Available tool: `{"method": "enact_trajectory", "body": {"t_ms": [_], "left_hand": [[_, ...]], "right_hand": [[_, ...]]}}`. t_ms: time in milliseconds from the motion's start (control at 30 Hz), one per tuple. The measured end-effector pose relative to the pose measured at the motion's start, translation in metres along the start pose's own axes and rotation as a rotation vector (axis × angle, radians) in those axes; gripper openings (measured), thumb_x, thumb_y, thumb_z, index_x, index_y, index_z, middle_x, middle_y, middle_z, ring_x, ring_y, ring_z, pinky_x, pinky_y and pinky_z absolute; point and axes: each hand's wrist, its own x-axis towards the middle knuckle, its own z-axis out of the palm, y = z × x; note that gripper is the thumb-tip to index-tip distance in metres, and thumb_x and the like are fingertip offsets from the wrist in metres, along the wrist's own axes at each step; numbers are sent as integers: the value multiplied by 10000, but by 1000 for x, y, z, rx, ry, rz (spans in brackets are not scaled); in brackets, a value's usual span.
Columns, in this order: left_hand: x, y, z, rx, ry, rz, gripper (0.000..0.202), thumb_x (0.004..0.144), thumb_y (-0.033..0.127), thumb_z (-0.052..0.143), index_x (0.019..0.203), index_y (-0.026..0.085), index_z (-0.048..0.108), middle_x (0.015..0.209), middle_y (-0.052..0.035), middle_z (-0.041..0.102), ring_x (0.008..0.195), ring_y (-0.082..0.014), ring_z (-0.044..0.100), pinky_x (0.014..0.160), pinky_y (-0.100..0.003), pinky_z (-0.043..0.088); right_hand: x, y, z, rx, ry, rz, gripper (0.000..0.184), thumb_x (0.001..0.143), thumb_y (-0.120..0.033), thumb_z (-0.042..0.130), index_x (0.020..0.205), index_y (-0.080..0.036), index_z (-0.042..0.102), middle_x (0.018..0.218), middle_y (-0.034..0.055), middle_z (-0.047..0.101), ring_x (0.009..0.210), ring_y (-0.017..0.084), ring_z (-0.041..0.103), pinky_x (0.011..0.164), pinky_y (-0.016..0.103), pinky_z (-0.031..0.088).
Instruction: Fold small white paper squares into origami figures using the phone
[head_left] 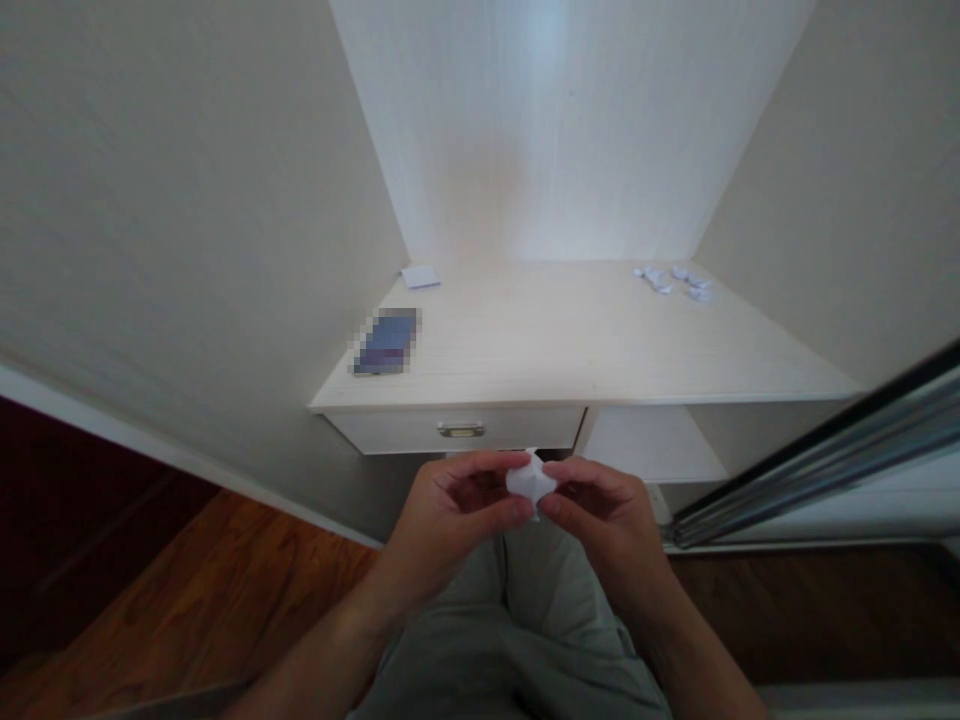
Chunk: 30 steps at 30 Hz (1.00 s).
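Observation:
A small folded piece of white paper (531,482) is pinched between both of my hands, just below the front edge of a pale wooden desk (570,350). My left hand (450,510) grips it from the left with thumb and fingers curled. My right hand (600,510) pinches it from the right. Both hands hover over my lap in grey trousers. Part of the paper is hidden behind my fingers.
On the desk lie a dark flat device (387,342) at the left, a small white paper square (420,277) behind it, and several small folded paper pieces (675,281) at the back right. A drawer with a metal handle (460,429) sits under the desk. A sliding door rail (810,460) runs at the right.

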Motion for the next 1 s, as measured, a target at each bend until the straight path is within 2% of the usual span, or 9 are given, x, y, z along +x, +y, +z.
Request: {"method": "enact_trajectory", "body": {"t_ms": [100,233,300,400,533,667,867,1000], "left_hand": [[-4,7,2,-5,-48,60,330,670,80,882,941,255,815,908,-45,765,816,-161,709,740,-255,568],[-6,15,2,44,-136,128,335,694,61,856,952,272,818,849,-24,707,758,-148,684,674,-240,561],[-7,17,0,62,-169,141,331,707,64,848,961,273,818,842,-24,691,758,-149,675,661,-238,555],[-8,18,-2,100,-197,164,320,714,60,842,960,263,817,866,-35,697,797,-160,676,674,-235,549],[-11,17,-3,142,-217,209,327,726,69,839,992,255,804,891,-35,700,829,-166,679,710,-245,555],[-13,17,-1,221,-161,217,346,775,87,806,1067,273,786,944,-41,704,852,-171,692,731,-254,565],[-13,19,-1,446,-119,346,301,810,119,787,1060,288,779,923,-28,682,832,-151,677,706,-232,547],[-12,18,-2,620,-99,464,273,842,128,758,1068,282,763,927,-25,653,824,-137,658,690,-224,532]], "right_hand": [[-4,-4,3,-80,-2,-84,276,789,-200,838,1025,-334,787,927,6,743,847,174,678,794,318,553],[-8,-15,4,-200,-88,-123,540,814,-197,815,1300,-381,667,894,-1,702,866,185,665,853,351,543],[-10,-21,3,-271,-164,-119,580,838,-210,790,1366,-376,616,926,11,698,878,194,665,866,372,541],[-11,-30,2,-386,-241,-110,566,826,-226,793,1354,-337,622,997,38,709,919,217,674,893,397,535],[-11,-39,4,-514,-234,-116,614,751,-225,844,1320,-297,624,1004,27,721,910,211,680,869,370,537],[-8,-44,10,-673,-188,-188,462,791,-256,814,1227,-275,663,962,3,729,836,167,671,792,305,530],[-5,-47,12,-785,-143,-259,442,767,-104,761,1176,-250,681,960,-8,736,842,152,679,790,279,522],[-3,-47,12,-804,-143,-279,393,765,-75,753,1126,-224,711,907,-4,720,809,144,666,736,261,511]]}}
